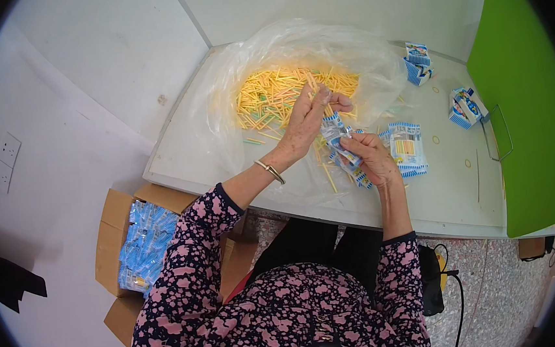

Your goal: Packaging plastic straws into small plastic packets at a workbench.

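My left hand [308, 120] is closed round a few thin yellow sticks [312, 84], whose ends stick up past the fingers. Just below it, my right hand [373, 157] pinches a small blue-and-white plastic packet [334, 128]. The packet's upper end meets the lower ends of the sticks; whether they are inside it I cannot tell. Behind my left hand, a large clear plastic bag [217, 113] lies spread open around a heap of loose yellow, pink and green sticks [265, 96]. Beside my right hand lie several flat blue-and-white packets [407, 144], partly covered by it.
At lower left, an open cardboard box [109, 232] holds many blue packets [146, 239]. Small blue-and-white boxes [419, 71] stand at the table's back right, another box [464, 109] nearer a green partition [523, 108]. A wire stand [500, 133] and rubber bands [436, 140] are on the right.
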Action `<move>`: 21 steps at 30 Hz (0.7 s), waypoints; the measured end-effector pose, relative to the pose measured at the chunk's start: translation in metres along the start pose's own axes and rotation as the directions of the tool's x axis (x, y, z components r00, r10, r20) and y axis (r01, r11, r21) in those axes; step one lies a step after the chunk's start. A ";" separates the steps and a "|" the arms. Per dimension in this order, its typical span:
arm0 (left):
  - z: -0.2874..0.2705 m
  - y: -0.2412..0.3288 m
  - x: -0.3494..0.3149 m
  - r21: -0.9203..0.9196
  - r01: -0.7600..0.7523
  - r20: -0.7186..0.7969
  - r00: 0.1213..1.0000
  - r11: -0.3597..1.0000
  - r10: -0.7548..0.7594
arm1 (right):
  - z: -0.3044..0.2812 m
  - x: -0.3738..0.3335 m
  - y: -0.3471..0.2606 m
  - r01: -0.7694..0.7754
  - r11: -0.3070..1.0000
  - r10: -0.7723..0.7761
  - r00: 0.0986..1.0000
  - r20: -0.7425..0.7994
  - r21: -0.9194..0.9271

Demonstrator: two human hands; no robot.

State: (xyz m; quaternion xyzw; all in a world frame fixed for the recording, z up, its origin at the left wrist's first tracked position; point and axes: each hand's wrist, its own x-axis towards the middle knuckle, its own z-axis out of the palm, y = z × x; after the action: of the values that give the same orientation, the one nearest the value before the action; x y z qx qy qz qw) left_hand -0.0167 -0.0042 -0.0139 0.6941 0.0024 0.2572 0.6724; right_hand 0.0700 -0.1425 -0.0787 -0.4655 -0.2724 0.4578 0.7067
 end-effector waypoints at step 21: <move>-0.021 0.000 -0.005 0.136 0.069 0.201 0.975 0.988 -0.096 | 0.008 0.003 0.004 0.103 0.992 -0.108 0.992 -0.064 -0.066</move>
State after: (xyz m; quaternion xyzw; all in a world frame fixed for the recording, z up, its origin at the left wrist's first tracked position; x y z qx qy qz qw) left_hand -0.0287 0.0139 -0.0160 0.7582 -0.0220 0.1549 0.6330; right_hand 0.0629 -0.1359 -0.0788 -0.4873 -0.2869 0.3952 0.7239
